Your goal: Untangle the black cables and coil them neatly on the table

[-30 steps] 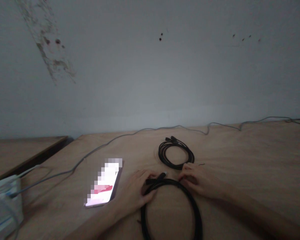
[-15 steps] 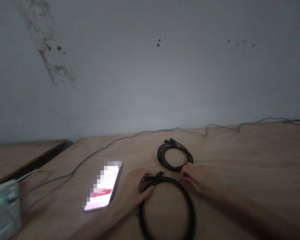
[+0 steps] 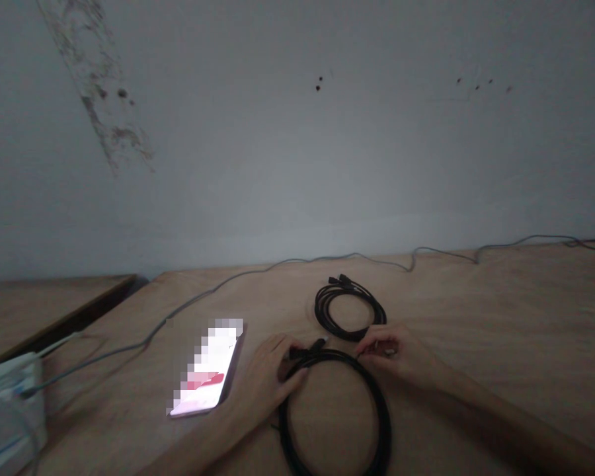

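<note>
Far left: white boxy pack [image 3: 10,423], cut off by the frame edge, with a grey cable [image 3: 149,340] trailing from it across the wooden counter [image 3: 515,330] and along the foot of the wall. Higher up, dark stains on the pale wall [image 3: 96,86].

Next along: smartphone [image 3: 205,370] lying flat, screen lit and pixelated, just beside the left hand [image 3: 262,373]. Left grip closed around the end of a black cable loop [image 3: 384,423], fingers curled about the base of its plug [image 3: 317,345], tip angled up and to the right. Loop flat on the counter below both hands, lower arc reaching the bottom of the view.

Beyond the loop, near but not touching it: smaller black cable coil [image 3: 350,311], bundled, two plug ends at its far side. Right hand [image 3: 391,350] at the loop's upper right, fingertips pinched together (light too dim here to say whether anything thin sits between them, so this grip cannot be told).

Best handling, by judgement: hold close to the plug, slack left in the loop, no twisting.
</note>
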### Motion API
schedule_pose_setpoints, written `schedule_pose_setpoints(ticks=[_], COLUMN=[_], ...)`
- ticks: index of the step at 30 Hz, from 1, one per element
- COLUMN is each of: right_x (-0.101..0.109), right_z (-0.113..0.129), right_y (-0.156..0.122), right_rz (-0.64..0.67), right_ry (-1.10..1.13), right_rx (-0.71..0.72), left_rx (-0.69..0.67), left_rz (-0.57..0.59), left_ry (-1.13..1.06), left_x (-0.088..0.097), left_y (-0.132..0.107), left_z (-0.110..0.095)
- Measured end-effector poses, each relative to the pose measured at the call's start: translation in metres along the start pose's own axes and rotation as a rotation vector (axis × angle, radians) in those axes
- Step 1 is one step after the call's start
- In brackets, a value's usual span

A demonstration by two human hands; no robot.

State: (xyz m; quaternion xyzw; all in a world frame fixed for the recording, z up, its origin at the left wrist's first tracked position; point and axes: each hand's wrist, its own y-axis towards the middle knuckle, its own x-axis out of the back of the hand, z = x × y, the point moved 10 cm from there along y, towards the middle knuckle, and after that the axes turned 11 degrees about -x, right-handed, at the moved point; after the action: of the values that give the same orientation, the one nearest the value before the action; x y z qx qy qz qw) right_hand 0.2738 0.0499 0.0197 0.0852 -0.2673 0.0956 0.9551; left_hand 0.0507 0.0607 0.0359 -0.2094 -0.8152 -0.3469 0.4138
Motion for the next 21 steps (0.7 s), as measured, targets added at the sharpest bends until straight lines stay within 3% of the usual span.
schedule_pose_setpoints(ticks=[5, 12, 21], right_x=[0.002, -0.001, 0.001], right_z=[0.002, -0.015, -0.004], right_y=[-0.001, -0.001, -0.003], right_rz=[-0.059, -0.088, -0.167], right_ry=[-0.023, 0.070, 0.011], right_rx=[0.036, -0.103, -0.065], left_rx=[-0.008, -0.013, 0.011], left_rz=[-0.013, -0.005, 0.010], left_ry=[0.003, 0.006, 0.008], left_x=[0.000, -0.001, -0.001], left_y=[0.000, -0.001, 0.000], left_z=[0.001, 0.001, 0.002])
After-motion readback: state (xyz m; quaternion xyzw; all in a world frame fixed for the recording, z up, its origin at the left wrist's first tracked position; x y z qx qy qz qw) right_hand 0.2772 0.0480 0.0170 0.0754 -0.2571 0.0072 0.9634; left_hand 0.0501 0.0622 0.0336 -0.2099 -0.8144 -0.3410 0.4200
